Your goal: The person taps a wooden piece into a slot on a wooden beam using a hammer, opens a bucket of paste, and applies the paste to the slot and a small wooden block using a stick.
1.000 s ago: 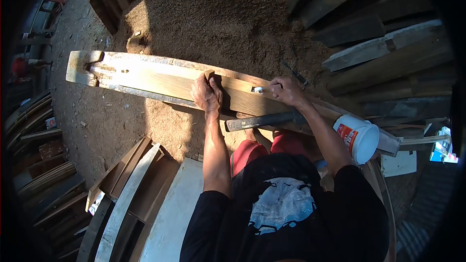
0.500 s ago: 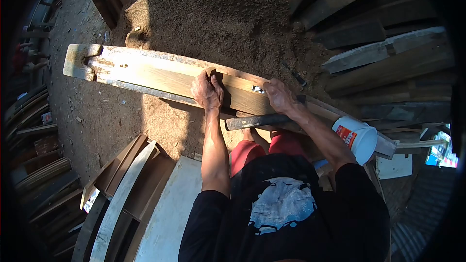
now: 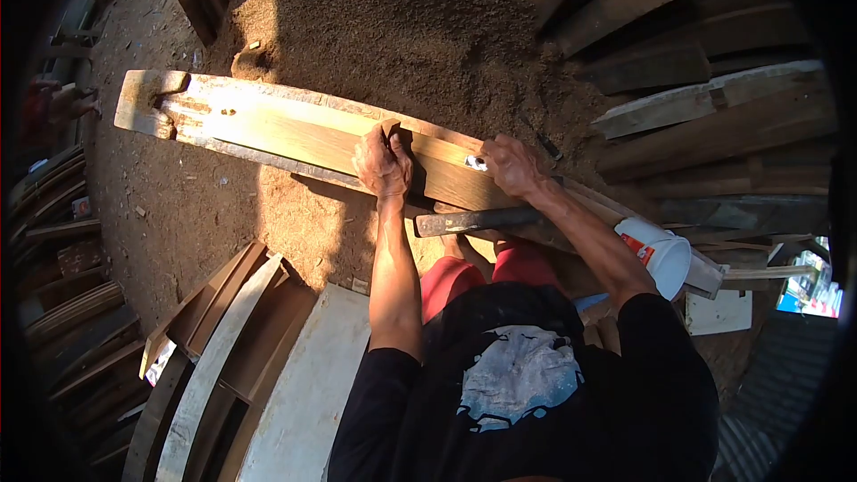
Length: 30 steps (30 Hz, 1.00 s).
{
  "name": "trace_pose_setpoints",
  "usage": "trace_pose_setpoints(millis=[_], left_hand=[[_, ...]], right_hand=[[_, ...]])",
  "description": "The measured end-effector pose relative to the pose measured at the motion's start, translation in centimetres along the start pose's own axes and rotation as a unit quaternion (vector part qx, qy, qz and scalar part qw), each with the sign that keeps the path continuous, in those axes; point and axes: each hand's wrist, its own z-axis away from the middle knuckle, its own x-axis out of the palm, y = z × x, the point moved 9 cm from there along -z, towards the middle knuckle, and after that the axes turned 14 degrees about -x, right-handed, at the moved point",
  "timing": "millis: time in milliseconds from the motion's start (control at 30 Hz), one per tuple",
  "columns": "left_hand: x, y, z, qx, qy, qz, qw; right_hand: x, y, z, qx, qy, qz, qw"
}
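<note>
A long, pale wooden board [image 3: 295, 136] lies on a longer, rough-edged wooden beam [image 3: 147, 103] with a notched left end. My left hand [image 3: 382, 163] is closed over the board around a brown wooden piece [image 3: 390, 128], whose tip shows above the fist. Farther right, my right hand [image 3: 513, 166] is curled at the board's far edge, and whatever lies under its fingers is hidden. Just left of it sits a small bright white patch [image 3: 476, 163], too small to identify. Below the hands, a dark flat bar [image 3: 473, 221] sticks out to the left.
A white bucket [image 3: 669, 263] stands beside my right forearm. Stacked planks [image 3: 714, 134] line the right side, and curved boards [image 3: 210, 366] lean at lower left with a pale panel [image 3: 308, 384]. Sawdust [image 3: 384, 27] covers the ground. Another person [image 3: 64, 105] is at the far left edge.
The view has shifted slightly. Both hands keep nearly the same places and grips on the board. The other person at the far left edge has moved.
</note>
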Motion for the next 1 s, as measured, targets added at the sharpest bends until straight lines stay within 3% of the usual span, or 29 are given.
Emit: trace_pose_setpoints(millis=[267, 667, 867, 1000], left_hand=[[-0.9, 0.9, -0.1, 0.005, 0.007, 0.021, 1.0], [-0.7, 0.9, -0.1, 0.019, 0.018, 0.002, 1.0], [-0.9, 1.2, 0.0, 0.028, 0.023, 0.019, 0.999], [-0.7, 0.7, 0.0, 0.019, 0.025, 0.007, 0.999]], right_hand=[[1.5, -0.9, 2.7, -0.028, 0.044, 0.006, 0.999], [0.9, 0.4, 0.9, 0.025, -0.109, 0.031, 0.993], [-0.1, 0.7, -0.1, 0.022, 0.029, -0.04, 0.999], [0.3, -0.1, 1.8, 0.037, 0.003, 0.039, 0.999]])
